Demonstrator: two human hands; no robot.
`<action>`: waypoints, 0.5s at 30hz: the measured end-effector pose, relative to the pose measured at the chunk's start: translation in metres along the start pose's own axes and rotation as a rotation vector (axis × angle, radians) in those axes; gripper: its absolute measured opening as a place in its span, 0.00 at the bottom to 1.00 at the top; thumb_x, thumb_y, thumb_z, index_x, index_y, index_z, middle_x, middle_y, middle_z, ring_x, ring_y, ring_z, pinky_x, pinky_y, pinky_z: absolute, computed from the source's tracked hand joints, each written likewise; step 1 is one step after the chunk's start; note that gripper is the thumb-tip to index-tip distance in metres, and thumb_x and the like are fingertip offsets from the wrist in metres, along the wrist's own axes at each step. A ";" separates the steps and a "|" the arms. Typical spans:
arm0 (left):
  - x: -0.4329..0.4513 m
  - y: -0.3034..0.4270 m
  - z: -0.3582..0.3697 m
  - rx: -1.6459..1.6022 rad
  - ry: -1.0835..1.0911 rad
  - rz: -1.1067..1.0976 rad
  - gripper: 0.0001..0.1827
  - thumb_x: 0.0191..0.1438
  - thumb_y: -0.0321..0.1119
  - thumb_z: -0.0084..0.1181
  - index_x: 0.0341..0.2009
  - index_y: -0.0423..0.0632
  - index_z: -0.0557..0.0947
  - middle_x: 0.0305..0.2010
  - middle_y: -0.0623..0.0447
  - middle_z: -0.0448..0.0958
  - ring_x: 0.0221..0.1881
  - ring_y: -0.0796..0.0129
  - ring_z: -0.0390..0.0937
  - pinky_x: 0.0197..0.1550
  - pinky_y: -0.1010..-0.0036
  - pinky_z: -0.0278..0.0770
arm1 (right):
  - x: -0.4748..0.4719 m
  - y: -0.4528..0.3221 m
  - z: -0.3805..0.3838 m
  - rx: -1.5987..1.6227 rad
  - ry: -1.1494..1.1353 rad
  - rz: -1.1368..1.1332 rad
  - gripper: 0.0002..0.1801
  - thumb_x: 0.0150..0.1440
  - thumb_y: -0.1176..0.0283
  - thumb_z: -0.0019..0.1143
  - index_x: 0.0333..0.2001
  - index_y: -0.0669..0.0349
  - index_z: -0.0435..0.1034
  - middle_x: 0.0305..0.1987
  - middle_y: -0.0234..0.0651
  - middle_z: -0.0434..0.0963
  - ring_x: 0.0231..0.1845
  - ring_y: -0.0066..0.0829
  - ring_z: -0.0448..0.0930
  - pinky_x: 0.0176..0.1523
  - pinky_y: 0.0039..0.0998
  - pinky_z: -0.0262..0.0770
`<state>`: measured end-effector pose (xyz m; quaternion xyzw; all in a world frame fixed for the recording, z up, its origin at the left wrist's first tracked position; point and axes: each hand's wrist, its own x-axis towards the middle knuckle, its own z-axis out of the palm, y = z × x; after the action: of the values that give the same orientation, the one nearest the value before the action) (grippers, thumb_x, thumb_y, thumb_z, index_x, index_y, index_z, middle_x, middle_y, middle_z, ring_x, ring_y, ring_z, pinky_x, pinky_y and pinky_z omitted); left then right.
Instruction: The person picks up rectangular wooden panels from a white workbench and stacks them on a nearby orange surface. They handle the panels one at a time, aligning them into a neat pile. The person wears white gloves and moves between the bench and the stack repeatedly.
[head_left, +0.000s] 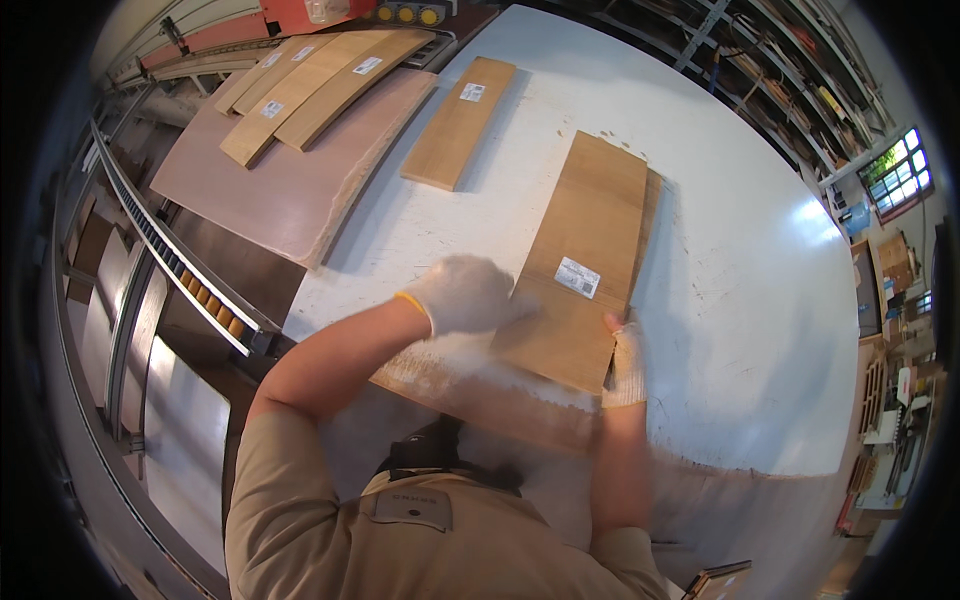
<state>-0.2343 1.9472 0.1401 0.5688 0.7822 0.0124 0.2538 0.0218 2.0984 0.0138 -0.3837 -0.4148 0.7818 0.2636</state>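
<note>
A wide flat wooden board (581, 202) with a printed label (577, 277) lies in front of me on a white tabletop (735, 300). Along its right side the edge of another wooden piece (651, 214) shows beneath it. My right hand (627, 360), in a white knit glove with a bare thumb tip, grips the near right edge of the board; its other fingers are hidden. My left hand (469, 296), gloved and blurred, is at the board's near left edge with its fingers curled. Whether it holds the board is unclear from the blur.
A narrow labelled board (461, 124) lies farther left on the table. Several labelled boards (322, 90) rest on a pinkish panel (300, 180) at the upper left. A roller conveyor (180, 255) runs along the left. Loaded racks (780, 82) stand beyond the table.
</note>
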 end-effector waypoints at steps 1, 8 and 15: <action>0.010 -0.001 -0.004 0.102 0.006 0.004 0.34 0.66 0.66 0.53 0.53 0.46 0.85 0.46 0.40 0.87 0.43 0.43 0.86 0.50 0.49 0.83 | -0.002 -0.001 -0.007 -0.054 -0.057 -0.051 0.31 0.63 0.67 0.69 0.65 0.65 0.67 0.57 0.39 0.80 0.54 0.32 0.82 0.55 0.36 0.82; 0.120 -0.093 -0.055 0.155 0.527 -0.637 0.58 0.50 0.71 0.66 0.75 0.47 0.65 0.74 0.36 0.68 0.78 0.46 0.60 0.77 0.57 0.60 | -0.063 0.036 -0.077 -0.096 0.093 -0.203 0.39 0.59 0.78 0.68 0.73 0.67 0.61 0.62 0.42 0.79 0.56 0.32 0.82 0.55 0.33 0.83; 0.196 -0.135 -0.031 -0.105 0.689 -0.675 0.48 0.42 0.61 0.72 0.65 0.49 0.77 0.67 0.37 0.77 0.69 0.48 0.76 0.67 0.60 0.75 | -0.211 0.027 -0.115 0.152 0.215 -0.506 0.46 0.58 0.75 0.73 0.76 0.69 0.57 0.68 0.43 0.75 0.62 0.36 0.80 0.62 0.37 0.81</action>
<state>-0.4105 2.0840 0.0504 0.2324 0.9600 0.1562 -0.0017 0.2331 1.9819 0.0295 -0.3279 -0.4073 0.6748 0.5208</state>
